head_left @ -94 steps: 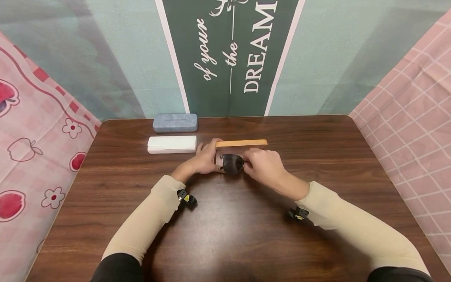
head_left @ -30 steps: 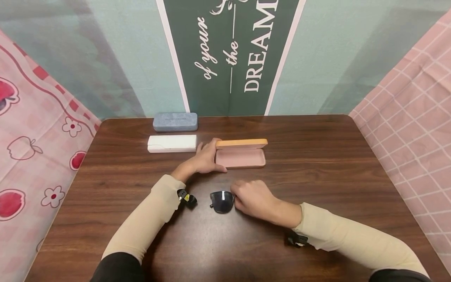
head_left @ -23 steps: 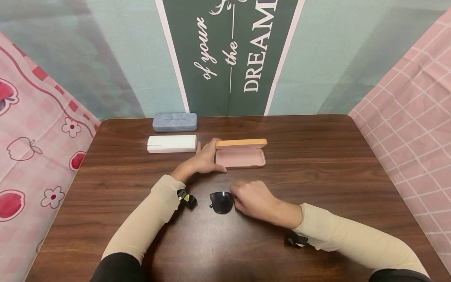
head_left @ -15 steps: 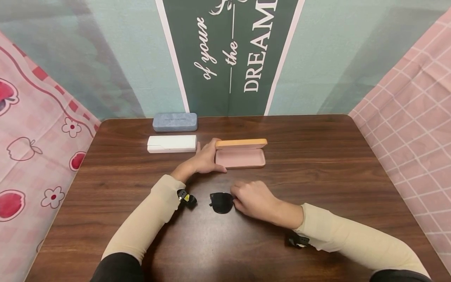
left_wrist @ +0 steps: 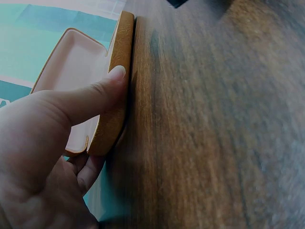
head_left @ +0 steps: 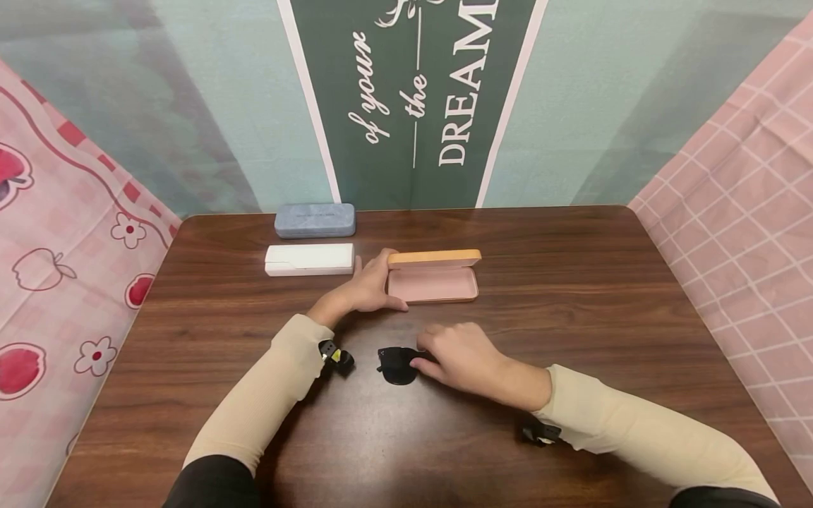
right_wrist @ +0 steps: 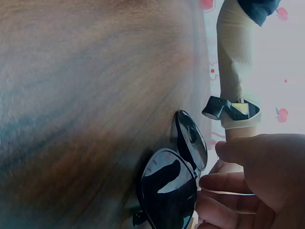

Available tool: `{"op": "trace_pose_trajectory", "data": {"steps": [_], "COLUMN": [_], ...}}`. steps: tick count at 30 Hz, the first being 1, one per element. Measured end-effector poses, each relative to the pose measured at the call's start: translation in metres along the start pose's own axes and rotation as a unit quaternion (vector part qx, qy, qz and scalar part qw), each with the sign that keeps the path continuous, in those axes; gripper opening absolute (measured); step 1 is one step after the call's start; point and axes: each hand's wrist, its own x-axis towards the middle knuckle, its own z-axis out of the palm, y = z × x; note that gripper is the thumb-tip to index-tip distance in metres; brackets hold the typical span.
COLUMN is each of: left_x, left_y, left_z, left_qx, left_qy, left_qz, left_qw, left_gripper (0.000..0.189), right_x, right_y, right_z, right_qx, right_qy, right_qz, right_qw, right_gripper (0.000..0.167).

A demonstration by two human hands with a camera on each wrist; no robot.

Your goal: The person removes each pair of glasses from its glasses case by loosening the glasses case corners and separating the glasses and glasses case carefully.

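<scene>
My left hand [head_left: 370, 286] grips the left end of an orange glasses case [head_left: 435, 258], its thumb on the front wall and its other fingers behind. The case stands with its lid raised and its pink lining [head_left: 432, 284] bare. Nearer on the table lies a pair of black sunglasses [head_left: 396, 367], partly covered by my right hand [head_left: 466, 360] in the head view. In the right wrist view both dark lenses [right_wrist: 167, 191] show. There the thumb stands apart from the other fingers, whose tips are at the frame's bridge; whether they touch it is unclear.
A white glasses case [head_left: 309, 259] lies just left of my left hand, closed. Behind it is a closed blue glasses case [head_left: 315, 220] near the far edge of the wooden table [head_left: 603, 296]. Patterned cloths hang around the table.
My right hand carried the sunglasses from the orange case toward me and down to the table. Its thumb has just moved away from the frame. My left hand has stayed on the case.
</scene>
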Motion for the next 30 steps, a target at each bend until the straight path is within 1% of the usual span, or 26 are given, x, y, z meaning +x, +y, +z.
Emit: {"op": "trace_pose_trajectory", "data": {"steps": [4,9,15,20,23,27,30], "left_x": [0.001,0.001,0.002,0.001,0.001,0.001,0.001], "left_y": [0.0,-0.001,-0.002,-0.002,-0.002,-0.003,-0.003], "left_z": [0.0,0.0,0.0,0.0,0.0,0.0,0.0], "left_qx": [0.002,0.002,0.002,0.002,0.001,-0.003,-0.005], "left_qy": [-0.001,-0.002,-0.003,-0.002,-0.001,-0.002,-0.002], "left_qz": [0.001,0.004,0.003,0.006,0.008,0.008,0.007], "left_qw": [1.0,1.0,1.0,1.0,1.0,1.0,1.0], "left_gripper": [0.1,0.1,0.101,0.1,0.1,0.099,0.098], "right_x": [0.001,0.003,0.004,0.006,0.007,0.009,0.01], "right_y": [0.004,0.008,0.013,0.017,0.02,0.023,0.026], "right_z": [-0.003,-0.006,-0.011,-0.014,-0.014,-0.015,-0.017], "right_qx": [0.017,0.037,0.035,0.026,0.02,0.015,0.014], "right_qy": [0.008,0.005,0.013,0.037,0.055,0.061,0.063], "right_qz": [-0.001,0.009,0.005,-0.002,-0.004,-0.006,-0.009], "right_qw": [0.9998,0.9993,0.9993,0.999,0.9983,0.998,0.9979], "right_gripper": [0.025,0.022,0.021,0.023,0.03,0.047,0.054]}}
